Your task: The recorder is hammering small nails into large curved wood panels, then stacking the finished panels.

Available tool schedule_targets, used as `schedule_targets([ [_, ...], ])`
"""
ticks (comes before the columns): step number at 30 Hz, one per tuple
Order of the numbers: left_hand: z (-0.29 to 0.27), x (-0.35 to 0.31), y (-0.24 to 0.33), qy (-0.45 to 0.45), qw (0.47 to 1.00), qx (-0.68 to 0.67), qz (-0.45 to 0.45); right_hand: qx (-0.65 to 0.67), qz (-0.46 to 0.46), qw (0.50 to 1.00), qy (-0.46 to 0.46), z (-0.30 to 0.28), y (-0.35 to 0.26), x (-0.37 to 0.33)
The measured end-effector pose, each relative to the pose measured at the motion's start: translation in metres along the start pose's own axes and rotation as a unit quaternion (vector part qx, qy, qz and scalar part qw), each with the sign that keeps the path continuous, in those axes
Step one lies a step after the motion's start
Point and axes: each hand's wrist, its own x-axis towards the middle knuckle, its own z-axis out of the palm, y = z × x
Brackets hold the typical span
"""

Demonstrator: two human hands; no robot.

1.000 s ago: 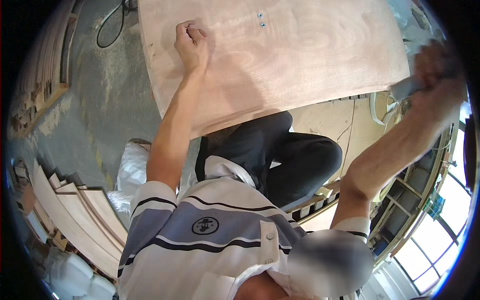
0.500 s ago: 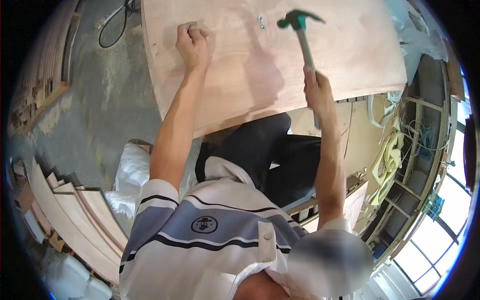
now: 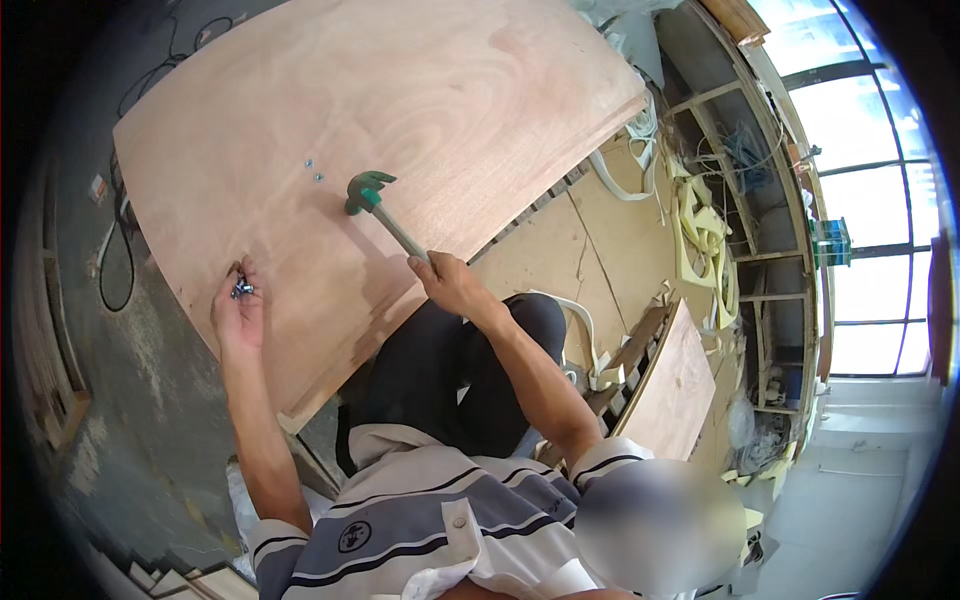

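Observation:
My left hand (image 3: pixel 240 318) is turned palm up over the left edge of a large plywood sheet (image 3: pixel 420 120). Cupped in its curled fingers are several small silvery metal fasteners (image 3: pixel 242 287), too small to name exactly. In my right hand (image 3: pixel 452 285) is a claw hammer (image 3: pixel 398 231), gripped by its pale handle, with its green head above the board. Close to the hammer head, two small metal fasteners (image 3: pixel 314 171) sit on the plywood, apart from each other.
Black cables (image 3: pixel 118 255) lie on the grey floor to the left. Beyond the board's right edge are a smaller plywood panel (image 3: pixel 672 385), yellow foam offcuts (image 3: pixel 703 245) and wooden shelving (image 3: pixel 775 255). My bent knees (image 3: pixel 520 340) are against the near edge.
The view has turned, so the board appears shifted left. My left hand has rolled from a closed fist to palm up, showing the fasteners. My right hand still holds the hammer.

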Motion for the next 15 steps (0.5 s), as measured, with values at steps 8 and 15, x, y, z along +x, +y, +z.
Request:
schedule_targets([
  [8,-0.004,-0.046,0.011,0.013,0.987,0.154,0.035,0.006,-0.019,1.0,0.002,0.025,0.015,0.008],
  [15,-0.001,-0.07,0.031,0.026,0.995,0.083,0.051,0.046,0.097,0.994,0.024,0.015,0.011,-0.001],
])
